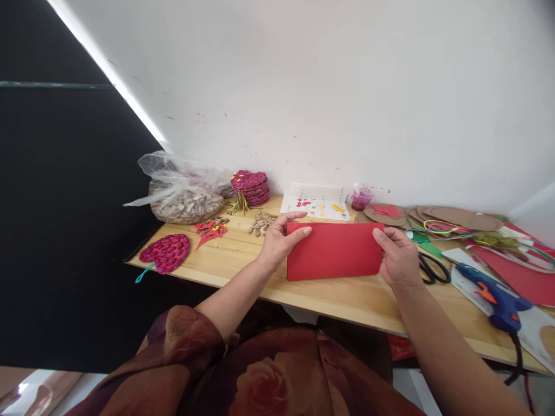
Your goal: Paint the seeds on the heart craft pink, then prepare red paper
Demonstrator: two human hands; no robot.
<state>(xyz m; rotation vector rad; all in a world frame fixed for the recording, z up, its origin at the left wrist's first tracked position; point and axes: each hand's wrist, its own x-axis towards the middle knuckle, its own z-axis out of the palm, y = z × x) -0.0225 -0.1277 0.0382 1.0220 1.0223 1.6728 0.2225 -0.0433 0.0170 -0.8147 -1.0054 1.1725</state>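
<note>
Both hands hold up a rectangular sheet of red paper (335,251) just above the front of the wooden table. My left hand (281,238) grips its upper left corner, with the thumb in front and the fingers behind. At the right edge, my right hand (396,254) pinches the paper near its top corner. Black-handled scissors (433,268) lie right beside my right hand, their blades hidden. Close to my left hand is a small pile of brown shells or seeds (261,222).
A blue glue gun (494,294) lies at right, near cardboard discs (455,218) and coloured cords. Leftward are a magenta decorated piece (167,253), red paper scraps (211,232), a clear plastic bag (186,196) and stacked magenta pieces (250,189). A purple-stained cup (361,198) stands by the wall.
</note>
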